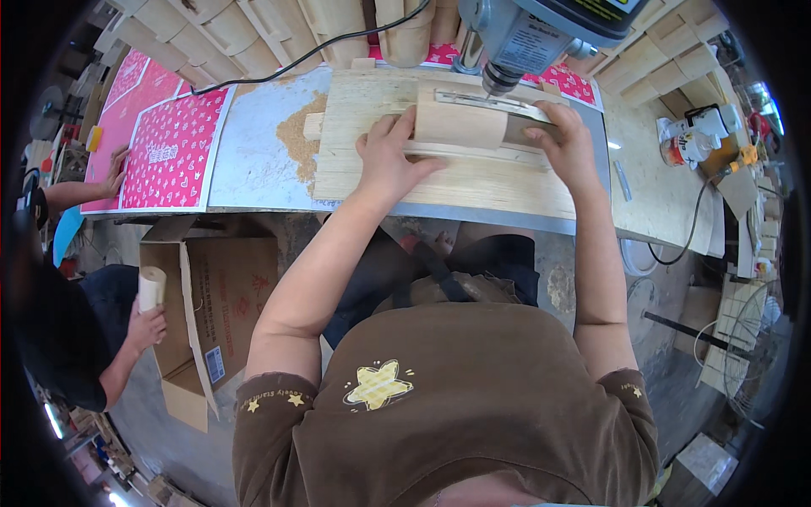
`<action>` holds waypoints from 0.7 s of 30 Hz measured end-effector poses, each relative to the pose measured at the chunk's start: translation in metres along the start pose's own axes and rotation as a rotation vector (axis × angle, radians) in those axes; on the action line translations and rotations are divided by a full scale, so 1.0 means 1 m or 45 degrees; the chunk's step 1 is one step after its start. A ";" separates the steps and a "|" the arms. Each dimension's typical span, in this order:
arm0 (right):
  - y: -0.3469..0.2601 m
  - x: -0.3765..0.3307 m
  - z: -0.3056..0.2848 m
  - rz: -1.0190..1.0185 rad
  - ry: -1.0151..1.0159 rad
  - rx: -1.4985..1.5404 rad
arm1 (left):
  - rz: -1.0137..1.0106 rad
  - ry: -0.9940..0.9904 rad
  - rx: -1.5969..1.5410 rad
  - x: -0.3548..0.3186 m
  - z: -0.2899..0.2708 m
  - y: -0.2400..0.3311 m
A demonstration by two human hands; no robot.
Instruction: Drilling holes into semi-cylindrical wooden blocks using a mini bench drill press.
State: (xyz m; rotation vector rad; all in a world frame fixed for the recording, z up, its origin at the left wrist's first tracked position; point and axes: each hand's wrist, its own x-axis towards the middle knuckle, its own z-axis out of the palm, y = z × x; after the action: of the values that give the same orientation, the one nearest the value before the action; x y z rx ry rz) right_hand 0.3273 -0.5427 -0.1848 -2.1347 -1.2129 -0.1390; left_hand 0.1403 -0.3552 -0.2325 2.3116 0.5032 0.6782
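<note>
A pale, curved wooden piece (460, 124) lies on its side on a wooden board (363, 182), under the chuck of a drill press (504, 76). Along its top runs a narrow light strip (490, 105), and its right end looks dark. My left hand (393, 156) presses its fingers against the left end, thumb stretched out over the board. At the right end, my right hand (564, 142) grips the piece near the end of the strip, with fingers bent. Whether the drill bit touches the piece cannot be made out.
Stacked wooden cylinders (228, 38) line the back of the bench. A black cable (312, 52) crosses there. Sawdust (297, 135) lies left of the board. Below stands an open cardboard box (228, 296); beside it another person's hand (148, 328) holds a pale cylinder (152, 287).
</note>
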 end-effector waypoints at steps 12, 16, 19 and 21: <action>-0.015 0.050 -0.054 -0.263 0.441 0.482 | 0.055 -0.012 0.105 0.002 -0.002 -0.027; -0.091 0.123 -0.107 0.029 0.542 0.680 | 0.137 0.016 0.130 0.005 0.005 -0.027; -0.099 0.130 -0.111 0.063 0.447 0.449 | 0.159 -0.003 0.143 0.007 0.006 -0.026; -0.102 0.123 -0.114 -0.171 0.425 0.213 | 0.153 -0.010 0.153 0.006 0.006 -0.024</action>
State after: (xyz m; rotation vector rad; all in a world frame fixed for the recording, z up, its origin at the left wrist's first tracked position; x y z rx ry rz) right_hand 0.3407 -0.4871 0.0029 -1.8000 -1.1251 -0.4207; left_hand 0.1445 -0.3374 -0.2507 2.4721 0.4138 0.7131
